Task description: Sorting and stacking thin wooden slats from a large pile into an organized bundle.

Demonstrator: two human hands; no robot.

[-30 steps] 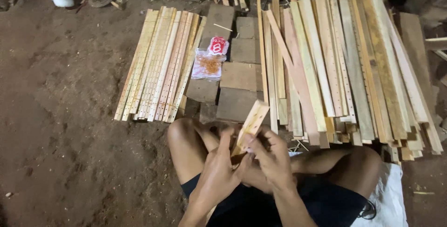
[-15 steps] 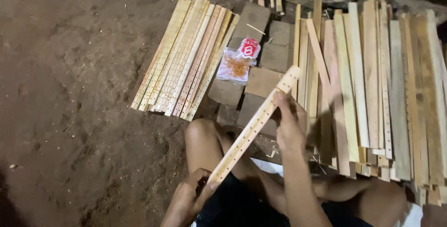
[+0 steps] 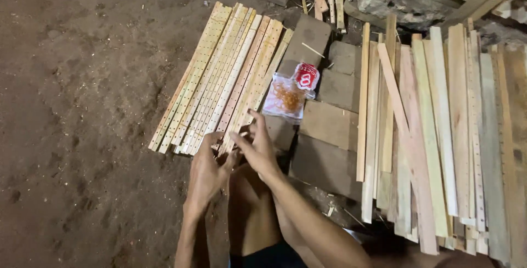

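A pale perforated wooden strip (image 3: 250, 100) is laid at the right edge of the row of matching strips (image 3: 214, 81) on the dirt floor (image 3: 82, 136), its near end clasped by the left hand (image 3: 207, 173) and right hand (image 3: 257, 150). It is best set flush and parallel before being released.

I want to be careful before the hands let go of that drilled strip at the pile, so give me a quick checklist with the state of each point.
1. Left hand on the near end of the drilled strip: ok, fingers touch it.
2. Right hand on the same end: ok, though the exact grip cannot be told.
3. Strip lined up with the perforated pile: ok, it lies along the pile's right edge.
4. Plastic bag clear of the strip: cannot tell, it lies very close.
5. Plain slats out of the way: ok, well to the right.
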